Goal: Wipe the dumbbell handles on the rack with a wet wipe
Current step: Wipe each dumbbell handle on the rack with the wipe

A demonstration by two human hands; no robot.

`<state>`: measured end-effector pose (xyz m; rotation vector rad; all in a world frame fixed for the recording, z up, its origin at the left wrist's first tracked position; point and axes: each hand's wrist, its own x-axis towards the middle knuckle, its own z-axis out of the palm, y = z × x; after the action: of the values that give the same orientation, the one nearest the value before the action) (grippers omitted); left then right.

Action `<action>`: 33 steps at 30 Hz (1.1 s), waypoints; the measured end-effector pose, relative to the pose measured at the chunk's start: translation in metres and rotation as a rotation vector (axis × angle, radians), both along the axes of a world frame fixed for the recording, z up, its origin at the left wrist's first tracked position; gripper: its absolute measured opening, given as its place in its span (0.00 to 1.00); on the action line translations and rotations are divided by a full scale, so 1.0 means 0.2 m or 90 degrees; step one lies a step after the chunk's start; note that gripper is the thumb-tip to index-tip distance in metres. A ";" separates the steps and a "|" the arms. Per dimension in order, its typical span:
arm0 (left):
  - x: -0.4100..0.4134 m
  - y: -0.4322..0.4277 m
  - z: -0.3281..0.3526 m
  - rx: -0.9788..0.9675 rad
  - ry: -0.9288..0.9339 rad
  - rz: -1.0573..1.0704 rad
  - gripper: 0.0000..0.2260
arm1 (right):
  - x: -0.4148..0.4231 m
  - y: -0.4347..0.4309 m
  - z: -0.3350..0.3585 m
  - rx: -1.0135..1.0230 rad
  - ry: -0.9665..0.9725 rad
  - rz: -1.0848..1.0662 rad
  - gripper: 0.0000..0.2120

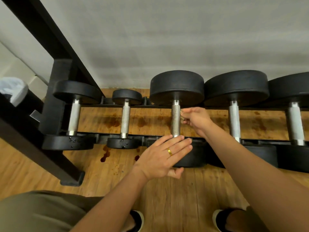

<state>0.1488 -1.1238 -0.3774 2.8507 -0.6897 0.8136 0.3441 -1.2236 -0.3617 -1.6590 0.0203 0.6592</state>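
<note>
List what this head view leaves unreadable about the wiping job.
All in the head view:
- Wet wipe: only a pale scrap shows at the right hand, too small to confirm.
- Near head of the middle dumbbell: mostly covered by the left hand.
- Near head of the fourth dumbbell: crossed by the right forearm.
- Rightmost dumbbell: cut off by the right edge.
- Pale object: cut off by the left edge, unidentifiable.
</note>
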 end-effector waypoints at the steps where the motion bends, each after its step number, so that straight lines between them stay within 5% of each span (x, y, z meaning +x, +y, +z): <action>1: 0.00 0.00 0.00 -0.003 -0.001 0.000 0.26 | 0.00 -0.01 0.00 -0.010 -0.007 0.013 0.07; 18: -0.01 -0.01 0.02 -0.015 0.001 0.025 0.27 | 0.00 0.00 0.06 -0.044 -0.101 0.013 0.06; 26: 0.00 -0.01 0.01 -0.022 -0.007 0.023 0.28 | -0.10 -0.08 0.08 -0.149 -0.183 0.116 0.09; 33: 0.00 -0.01 0.00 -0.019 -0.011 0.023 0.28 | -0.16 -0.16 0.11 -0.120 -0.042 0.180 0.06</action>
<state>0.1482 -1.1261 -0.3764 2.8409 -0.6237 0.8474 0.3125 -1.2551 -0.3405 -1.8845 -0.2092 0.8359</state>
